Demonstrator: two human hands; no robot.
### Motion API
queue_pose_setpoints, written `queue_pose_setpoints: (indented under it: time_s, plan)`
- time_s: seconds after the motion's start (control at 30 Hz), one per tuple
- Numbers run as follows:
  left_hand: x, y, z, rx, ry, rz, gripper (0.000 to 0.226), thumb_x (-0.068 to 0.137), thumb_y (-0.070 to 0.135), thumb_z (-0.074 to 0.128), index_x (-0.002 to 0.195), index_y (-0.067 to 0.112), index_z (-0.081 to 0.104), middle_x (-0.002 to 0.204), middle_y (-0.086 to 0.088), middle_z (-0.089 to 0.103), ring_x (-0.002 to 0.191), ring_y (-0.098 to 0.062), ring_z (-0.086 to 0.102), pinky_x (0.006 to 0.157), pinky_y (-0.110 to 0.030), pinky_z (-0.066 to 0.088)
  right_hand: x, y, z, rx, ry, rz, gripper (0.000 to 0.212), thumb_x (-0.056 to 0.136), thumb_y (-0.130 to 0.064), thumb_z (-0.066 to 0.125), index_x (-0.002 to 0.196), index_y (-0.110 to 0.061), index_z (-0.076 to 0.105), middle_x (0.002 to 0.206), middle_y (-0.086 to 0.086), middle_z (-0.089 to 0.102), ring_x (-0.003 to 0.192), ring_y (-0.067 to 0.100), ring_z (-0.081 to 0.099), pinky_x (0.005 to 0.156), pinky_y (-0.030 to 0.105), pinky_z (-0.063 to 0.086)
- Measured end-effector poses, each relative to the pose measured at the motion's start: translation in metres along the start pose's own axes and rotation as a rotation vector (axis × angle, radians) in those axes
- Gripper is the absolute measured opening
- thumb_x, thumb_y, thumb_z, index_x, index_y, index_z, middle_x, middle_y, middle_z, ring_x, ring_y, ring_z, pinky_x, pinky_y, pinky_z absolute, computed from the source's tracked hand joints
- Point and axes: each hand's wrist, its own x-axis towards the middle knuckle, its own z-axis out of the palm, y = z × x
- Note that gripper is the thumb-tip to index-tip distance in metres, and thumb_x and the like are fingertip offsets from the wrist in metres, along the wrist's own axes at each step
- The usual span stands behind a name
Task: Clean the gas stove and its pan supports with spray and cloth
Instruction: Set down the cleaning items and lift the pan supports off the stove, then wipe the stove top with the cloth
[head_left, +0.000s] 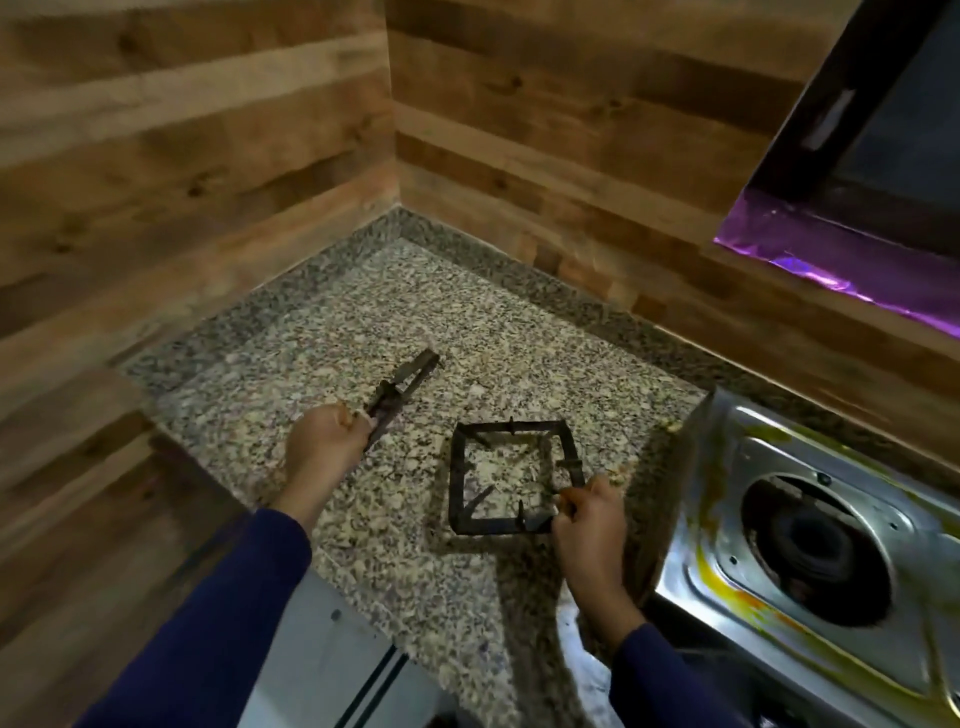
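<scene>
A steel gas stove (727, 525) with yellow grease stains sits at the right, its burner well (815, 551) bare of any support. A square black pan support (511, 475) lies flat on the speckled granite counter (363, 322) just left of the stove. My right hand (589, 525) grips its near right corner. A second dark pan support (402, 389) is tilted on edge further left, and my left hand (324, 447) is closed around its near end. No spray bottle or cloth is in view.
Wood-patterned walls enclose the counter at the back and left, meeting in a corner. A hood or cabinet with purple foil (852, 270) hangs at the upper right above the stove. A grey cabinet edge (332, 660) lies below the counter front.
</scene>
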Motion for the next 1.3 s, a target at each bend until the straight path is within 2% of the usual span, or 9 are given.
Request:
queue_pose_setpoints:
  time_s: [0.2,0.3,0.43,0.67,0.8,0.87,1.0,1.13,1.3]
  plan:
    - [-0.016,-0.013,0.034,0.165,0.103,0.214,0.037,0.095,0.024,0.058,0.062,0.013,0.047,0.05,0.001,0.044,0.043,-0.01,0.038,0.039,-0.025,0.02,0.006,-0.004,0.03,-0.013,-0.043,0.055,0.015,0.065,0.01,0.059,0.07,-0.001,0.067,0.087,-0.003,0.041,0.089,0.029,0.05,0.071,0.025,0.029]
    - [-0.027,-0.02,0.047,0.226,0.066,0.291,0.042,0.098,0.025,0.056,0.061,0.021,0.035,0.049,0.006,0.037,0.041,-0.005,0.033,0.038,-0.025,0.016,0.005,-0.005,0.037,-0.014,-0.096,0.067,0.019,0.068,0.01,0.057,0.078,-0.002,0.069,0.093,-0.001,0.043,0.095,0.029,0.049,0.074,0.027,0.034]
    - [-0.03,-0.036,0.059,0.235,0.037,0.392,0.035,0.098,0.021,0.056,0.067,0.02,0.04,0.05,0.01,0.035,0.041,-0.002,0.032,0.038,-0.022,0.014,0.006,-0.004,0.04,-0.083,-0.145,0.078,0.024,0.075,0.007,0.058,0.093,-0.001,0.072,0.1,0.008,0.051,0.1,0.03,0.049,0.08,0.033,0.041]
    - [-0.031,-0.04,0.063,0.274,0.045,0.343,0.037,0.098,0.027,0.057,0.064,0.019,0.045,0.05,0.007,0.042,0.041,-0.007,0.039,0.039,-0.022,0.019,0.008,-0.012,0.023,-0.14,-0.106,-0.002,0.041,0.085,-0.01,0.06,0.126,-0.011,0.064,0.111,0.006,0.056,0.105,0.024,0.049,0.084,0.033,0.044]
    - [-0.031,-0.027,0.055,0.453,0.049,0.228,0.037,0.096,0.04,0.056,0.067,0.018,0.053,0.054,0.003,0.046,0.046,-0.014,0.044,0.042,-0.022,0.03,-0.002,-0.01,0.003,-0.002,-0.075,-0.03,0.042,0.087,-0.011,0.058,0.129,-0.013,0.061,0.109,0.003,0.053,0.105,0.023,0.052,0.083,0.03,0.045]
    - [-0.041,-0.008,0.052,0.457,0.076,0.27,0.034,0.096,0.042,0.055,0.075,0.015,0.058,0.057,0.002,0.05,0.049,-0.016,0.048,0.045,-0.023,0.035,-0.009,-0.007,-0.015,0.09,-0.042,-0.051,0.036,0.091,-0.013,0.059,0.127,-0.015,0.063,0.113,0.003,0.055,0.105,0.022,0.056,0.08,0.026,0.043]
    - [-0.09,0.062,0.066,0.377,0.031,0.515,0.029,0.095,0.043,0.052,0.082,0.018,0.059,0.066,0.004,0.057,0.061,-0.019,0.057,0.052,-0.028,0.041,-0.024,0.007,-0.062,0.193,0.073,-0.066,0.028,0.095,-0.018,0.059,0.121,-0.016,0.067,0.105,-0.001,0.059,0.097,0.016,0.061,0.077,0.024,0.047]
    - [-0.175,0.136,0.107,0.18,-0.086,0.917,0.022,0.091,0.04,0.056,0.087,0.018,0.06,0.08,0.0,0.064,0.071,-0.024,0.063,0.055,-0.033,0.048,-0.049,0.051,-0.122,0.238,0.265,-0.035,0.02,0.092,-0.015,0.061,0.11,-0.016,0.071,0.092,-0.007,0.058,0.082,0.007,0.061,0.07,0.017,0.045]
    - [-0.301,0.186,0.174,0.001,-0.232,1.33,0.017,0.083,0.035,0.058,0.09,0.02,0.06,0.085,-0.001,0.062,0.083,-0.026,0.061,0.061,-0.04,0.049,-0.108,0.145,-0.204,0.291,0.511,0.143,0.021,0.091,-0.006,0.064,0.107,-0.018,0.071,0.094,-0.003,0.066,0.078,0.0,0.062,0.066,0.007,0.043]
